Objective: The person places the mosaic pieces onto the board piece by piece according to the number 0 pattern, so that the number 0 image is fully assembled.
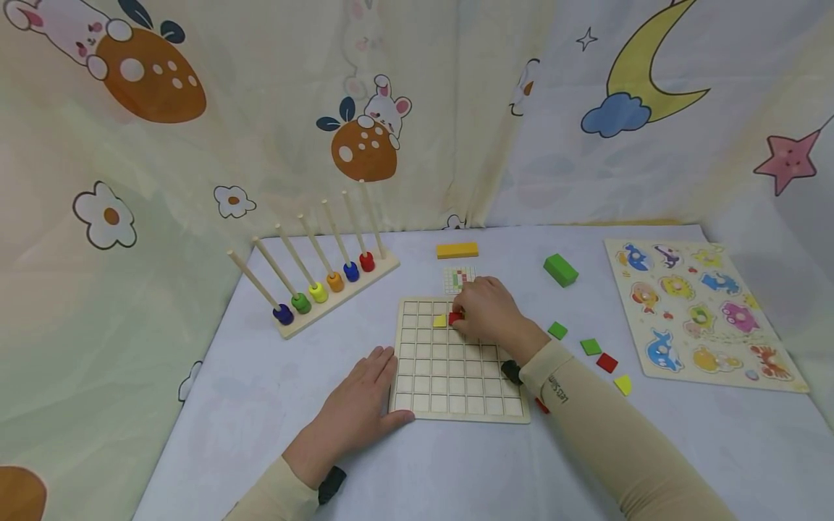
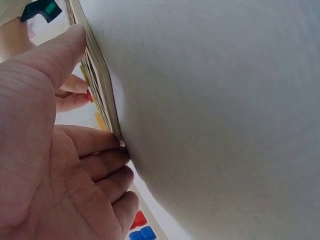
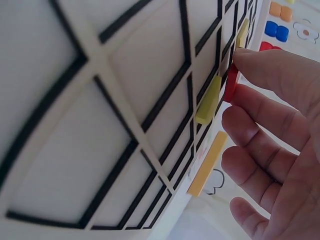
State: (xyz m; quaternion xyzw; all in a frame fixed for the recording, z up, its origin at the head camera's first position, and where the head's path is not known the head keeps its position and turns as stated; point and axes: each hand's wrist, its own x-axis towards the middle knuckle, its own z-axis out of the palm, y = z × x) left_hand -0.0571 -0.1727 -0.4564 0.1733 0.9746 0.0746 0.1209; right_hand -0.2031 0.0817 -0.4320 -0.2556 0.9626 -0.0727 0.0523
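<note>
A wooden grid board (image 1: 449, 391) lies on the white table. My left hand (image 1: 355, 401) rests flat along its left edge, fingers straight and thumb at the front left corner. My right hand (image 1: 487, 311) is over the upper part of the board. Its thumb and index finger pinch a red square tile (image 3: 231, 84) close over the grid. One yellow tile (image 1: 440, 320) sits in a cell just left of the red one. Another yellow tile (image 3: 209, 102) shows in the right wrist view; from the head my right hand hides it. A small printed grid card (image 1: 451, 281) lies behind the board.
Loose green (image 1: 591, 346), red (image 1: 607, 362) and yellow (image 1: 623, 384) tiles lie right of the board. A green block (image 1: 560, 270) and a yellow bar (image 1: 457, 250) lie farther back. A peg rack (image 1: 352, 294) with coloured beads stands left; an animal puzzle board (image 1: 691, 340) lies right.
</note>
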